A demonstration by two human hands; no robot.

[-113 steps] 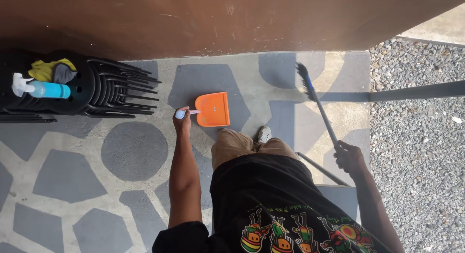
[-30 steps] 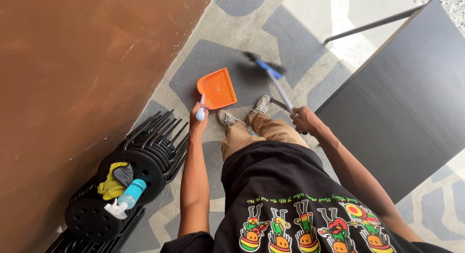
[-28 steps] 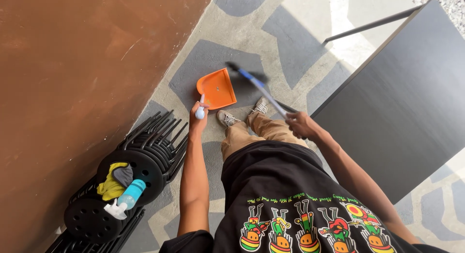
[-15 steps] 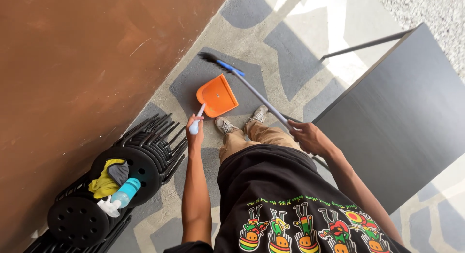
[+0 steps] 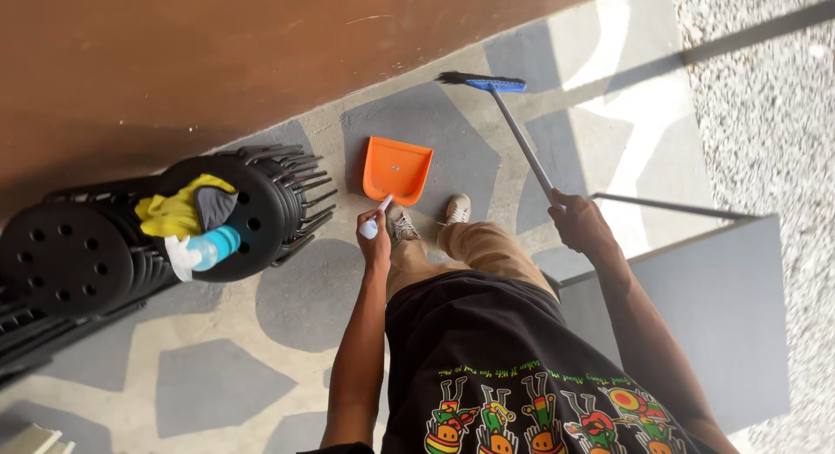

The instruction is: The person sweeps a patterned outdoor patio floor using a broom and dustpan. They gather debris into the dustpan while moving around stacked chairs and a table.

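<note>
left hand [image 5: 377, 238] gripping orange dustpan [image 5: 397, 169], right hand [image 5: 577, 222] gripping broom [image 5: 509, 119]

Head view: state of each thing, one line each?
Dustpan: on floor, handle in left hand.
Broom: upright-tilted, held by right hand, bristles beyond the dustpan.
Spray bottle: lying on stacked stools.
Yellow cloth: crumpled beside bottle.
</note>
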